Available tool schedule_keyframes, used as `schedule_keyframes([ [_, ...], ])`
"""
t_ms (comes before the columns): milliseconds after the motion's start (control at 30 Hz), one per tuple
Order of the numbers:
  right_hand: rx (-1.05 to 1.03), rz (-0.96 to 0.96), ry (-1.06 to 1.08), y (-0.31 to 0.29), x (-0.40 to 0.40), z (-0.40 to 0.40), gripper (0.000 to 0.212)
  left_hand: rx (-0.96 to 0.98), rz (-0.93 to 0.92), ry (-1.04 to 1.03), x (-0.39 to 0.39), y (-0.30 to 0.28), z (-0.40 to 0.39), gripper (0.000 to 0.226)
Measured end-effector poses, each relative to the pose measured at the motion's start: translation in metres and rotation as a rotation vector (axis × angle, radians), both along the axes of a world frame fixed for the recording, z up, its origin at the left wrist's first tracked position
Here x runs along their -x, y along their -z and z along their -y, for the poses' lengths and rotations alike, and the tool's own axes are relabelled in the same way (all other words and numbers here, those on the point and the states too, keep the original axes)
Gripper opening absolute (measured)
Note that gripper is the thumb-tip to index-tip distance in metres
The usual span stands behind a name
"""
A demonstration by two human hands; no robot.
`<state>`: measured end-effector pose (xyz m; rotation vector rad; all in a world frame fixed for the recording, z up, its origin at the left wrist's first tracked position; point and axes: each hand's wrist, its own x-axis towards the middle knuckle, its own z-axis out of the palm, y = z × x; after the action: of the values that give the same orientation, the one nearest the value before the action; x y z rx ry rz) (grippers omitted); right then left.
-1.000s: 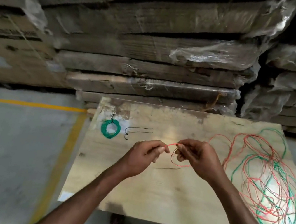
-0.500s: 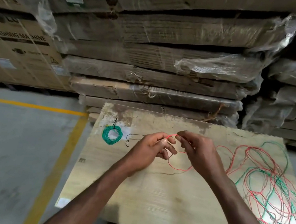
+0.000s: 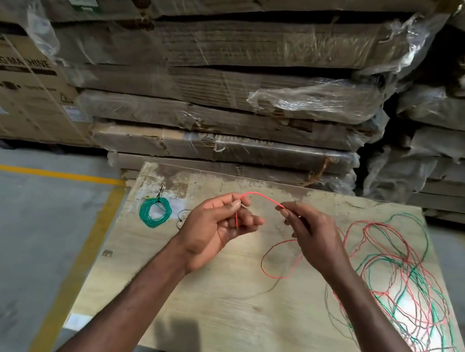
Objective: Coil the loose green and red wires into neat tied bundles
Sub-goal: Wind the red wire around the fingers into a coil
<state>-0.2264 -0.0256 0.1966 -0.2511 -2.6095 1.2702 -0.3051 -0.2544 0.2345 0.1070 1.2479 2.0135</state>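
one tied green wire coil [image 3: 155,212] lies done on the pale plywood board [image 3: 232,322]. left hand [image 3: 214,227] and right hand [image 3: 311,237] each pinch a thin red wire [image 3: 261,196], barely started; the red-and-green tangle [image 3: 408,289] remains at right.

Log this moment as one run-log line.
left hand: pinches thin red wire | right hand: pinches same wire | coiled green wire bundle: on plywood board

The counter [image 3: 234,313] was pale wood with a fine grain, matt, stained and blotchy along its far edge. The red wire [image 3: 261,196] and the coiled green bundle [image 3: 155,212] had smooth plastic sheathing. The stacked cartons [image 3: 233,121] were rough brown cardboard under glossy, crinkled plastic film [image 3: 313,100]. The floor [image 3: 9,231] looked like dull grey concrete.
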Motion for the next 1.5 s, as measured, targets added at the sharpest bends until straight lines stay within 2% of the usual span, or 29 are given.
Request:
schedule_keyframes([
  [100,0.068,0.017,0.022,0.01,-0.005,-0.001,0.02,-0.101,0.111,-0.045,0.0,-0.008,-0.002,0.032],
  [267,0.148,0.032,0.039,0.02,-0.009,0.007,0.022,-0.203,0.193,0.109,-0.002,-0.018,-0.004,0.046],
  [367,0.161,0.04,0.009,0.022,-0.008,0.011,0.032,-0.249,0.179,0.141,-0.006,-0.024,-0.007,0.047],
  [500,0.153,0.109,-0.153,0.021,-0.01,0.029,0.038,-0.256,0.069,0.048,0.006,-0.034,-0.017,0.051],
  [633,0.14,0.19,-0.324,0.01,-0.02,0.053,0.04,-0.081,-0.08,-0.082,0.039,-0.036,-0.016,0.053],
  [767,0.121,0.213,-0.391,-0.015,-0.035,0.063,0.024,0.23,-0.28,-0.144,0.07,-0.027,-0.005,0.054],
  [867,0.086,0.18,-0.428,-0.048,-0.036,0.061,0.021,0.363,-0.419,-0.093,0.087,-0.008,0.005,0.043],
  [933,0.085,0.146,-0.439,-0.074,-0.035,0.054,0.02,0.447,-0.488,-0.043,0.089,0.007,0.012,0.048],
  [1033,0.114,0.055,-0.364,-0.102,-0.027,0.035,0.023,0.511,-0.477,0.079,0.07,0.016,0.019,0.057],
  [1133,0.073,-0.063,-0.224,-0.111,-0.009,0.011,0.021,0.487,-0.371,0.229,0.04,0.009,0.013,0.052],
  [1233,0.031,-0.132,-0.085,-0.101,0.019,-0.017,0.022,0.363,-0.295,0.348,0.014,0.005,0.006,0.047],
  [1400,-0.102,-0.069,-0.019,-0.073,0.048,-0.043,0.02,0.125,-0.162,0.457,-0.008,-0.017,0.004,0.049],
  [1500,-0.116,-0.007,-0.03,-0.053,0.05,-0.043,0.017,0.008,-0.116,0.435,-0.008,-0.025,0.008,0.05],
])
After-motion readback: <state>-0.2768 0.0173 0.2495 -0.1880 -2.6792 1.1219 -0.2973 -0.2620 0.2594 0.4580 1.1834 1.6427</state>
